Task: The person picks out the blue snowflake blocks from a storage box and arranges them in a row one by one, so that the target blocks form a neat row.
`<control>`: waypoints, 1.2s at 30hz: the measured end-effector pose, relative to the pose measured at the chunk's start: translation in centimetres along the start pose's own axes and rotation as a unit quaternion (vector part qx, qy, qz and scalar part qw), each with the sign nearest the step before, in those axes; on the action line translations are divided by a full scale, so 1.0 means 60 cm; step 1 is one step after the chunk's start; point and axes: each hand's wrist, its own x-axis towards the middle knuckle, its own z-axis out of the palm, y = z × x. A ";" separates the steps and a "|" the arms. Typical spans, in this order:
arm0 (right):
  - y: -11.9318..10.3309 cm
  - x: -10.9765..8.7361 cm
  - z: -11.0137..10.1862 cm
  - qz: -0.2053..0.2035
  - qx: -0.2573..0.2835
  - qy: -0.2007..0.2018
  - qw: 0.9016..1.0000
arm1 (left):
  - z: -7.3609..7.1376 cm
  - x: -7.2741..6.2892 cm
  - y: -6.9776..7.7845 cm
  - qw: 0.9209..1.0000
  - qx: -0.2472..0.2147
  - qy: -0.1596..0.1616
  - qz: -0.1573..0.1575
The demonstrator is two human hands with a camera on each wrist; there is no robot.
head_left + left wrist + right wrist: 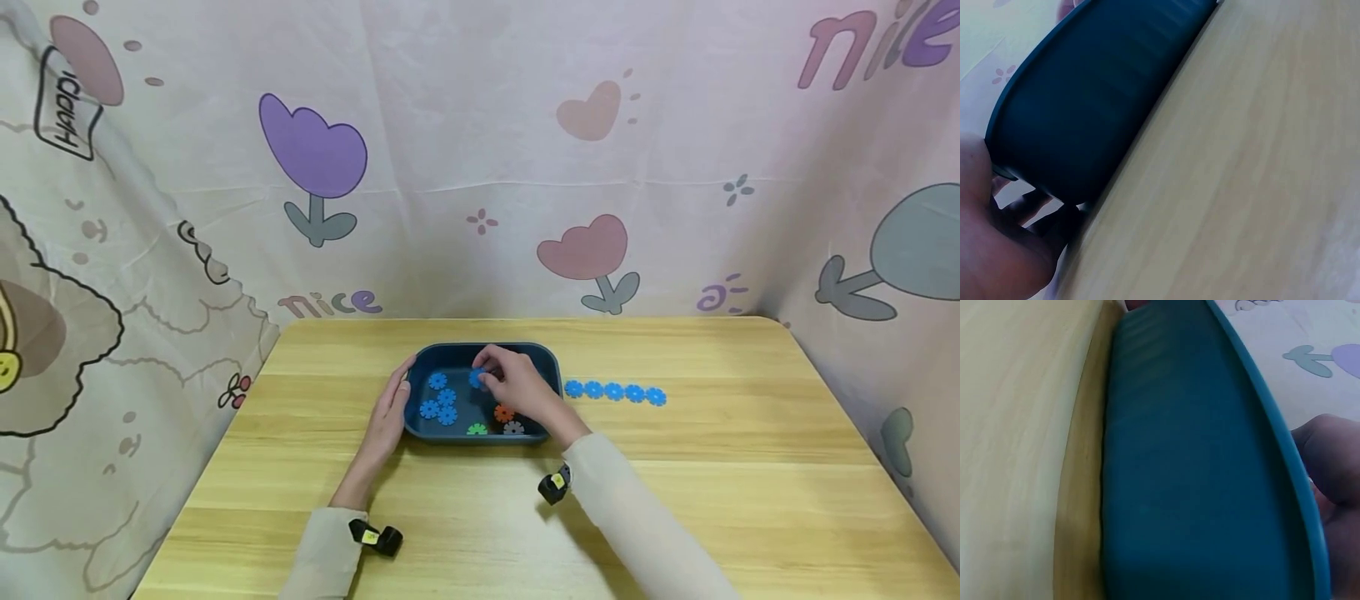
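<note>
My right hand (517, 383) pinches a blue notched plastic disc (477, 378) between thumb and fingertips, over the inside of a dark blue tray (480, 439). My left hand (387, 412) rests against the tray's left end, fingers along the outer wall and thumb at the rim. Several blue discs (447, 397) lie in the tray's left part. Nearer its front right are an orange disc (504, 412), a green disc (477, 429) and a grey disc (513, 428). In the right wrist view, the tray wall (1197, 456) hides the fingertips and the held disc.
Right of the tray, several blue discs (614, 391) lie in a row on the wooden table (465, 517). A printed cloth (450, 125) hangs behind the table and at both sides. Each sleeve carries a small black camera (555, 483) at the wrist.
</note>
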 end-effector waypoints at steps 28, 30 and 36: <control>0.003 -0.084 -0.081 -0.031 0.075 0.078 0.994 | 0.000 0.000 -0.004 1.000 -0.006 0.000 0.005; 0.005 -0.090 -0.086 -0.037 0.069 0.085 0.993 | -0.001 0.000 -0.005 1.000 -0.005 -0.001 0.004; 0.012 -0.112 -0.100 -0.029 0.065 0.108 0.992 | -0.001 0.000 -0.005 1.000 -0.004 -0.003 0.000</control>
